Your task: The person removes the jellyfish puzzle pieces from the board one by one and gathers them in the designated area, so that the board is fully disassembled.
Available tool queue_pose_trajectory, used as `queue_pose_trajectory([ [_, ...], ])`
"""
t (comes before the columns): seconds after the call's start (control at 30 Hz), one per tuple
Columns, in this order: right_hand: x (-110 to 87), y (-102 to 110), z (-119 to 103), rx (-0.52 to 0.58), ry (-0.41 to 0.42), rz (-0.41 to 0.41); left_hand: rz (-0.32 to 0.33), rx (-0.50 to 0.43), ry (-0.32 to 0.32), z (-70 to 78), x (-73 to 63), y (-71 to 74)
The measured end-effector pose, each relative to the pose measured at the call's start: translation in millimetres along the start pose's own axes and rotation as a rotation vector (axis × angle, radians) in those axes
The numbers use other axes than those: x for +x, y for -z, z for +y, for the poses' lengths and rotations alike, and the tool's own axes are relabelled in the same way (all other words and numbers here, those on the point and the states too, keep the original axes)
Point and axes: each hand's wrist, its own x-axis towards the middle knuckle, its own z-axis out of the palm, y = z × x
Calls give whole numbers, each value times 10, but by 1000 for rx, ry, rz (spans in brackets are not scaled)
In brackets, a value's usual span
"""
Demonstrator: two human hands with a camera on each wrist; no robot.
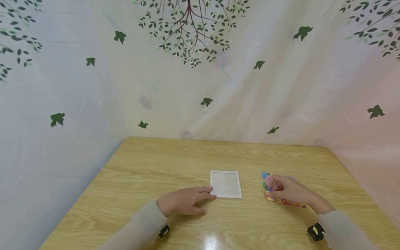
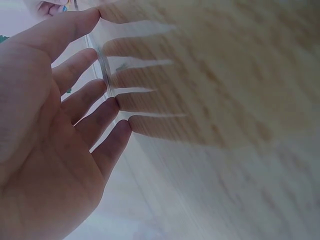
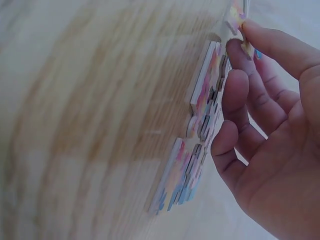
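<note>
A white-bordered puzzle frame (image 1: pixel 240 185) lies flat on the wooden table with a plain pale inside. My left hand (image 1: pixel 189 201) rests with its fingers spread, two fingertips at the frame's lower left corner. In the left wrist view, the fingertips (image 2: pixel 122 125) come down on the tabletop. Colourful jigsaw pieces (image 1: pixel 290 203) lie in a group right of the frame, partly hidden under my right hand (image 1: pixel 289 189). Its thumb and index finger pinch a puzzle piece (image 3: pixel 235 15) at the group's left side. Several flat pieces (image 3: pixel 200 105) show beneath the other, curled fingers.
The wooden table (image 1: pixel 156 159) reaches back to a pale curtain (image 1: pixel 175 86) printed with leaves and branches, which also hangs along both sides. Black wrist cameras (image 1: pixel 316 231) sit under the sleeves (image 1: pixel 343 225).
</note>
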Motion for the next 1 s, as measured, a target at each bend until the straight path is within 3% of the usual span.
queue_pose_trajectory([
  [0.27,-11,-34,18,-22,-26,22,11,-9,-9,-4,-4,-3],
  [0.53,-27,-42,57,-80,69,33,21,11,-17,-4,-3,-5],
  [0.8,-15,-57,19,-93,5,38,16,1,-18,-30,8,-38],
  [1.0,-15,-72,-7,-107,18,45,23,4,-21,-22,-5,-44],
])
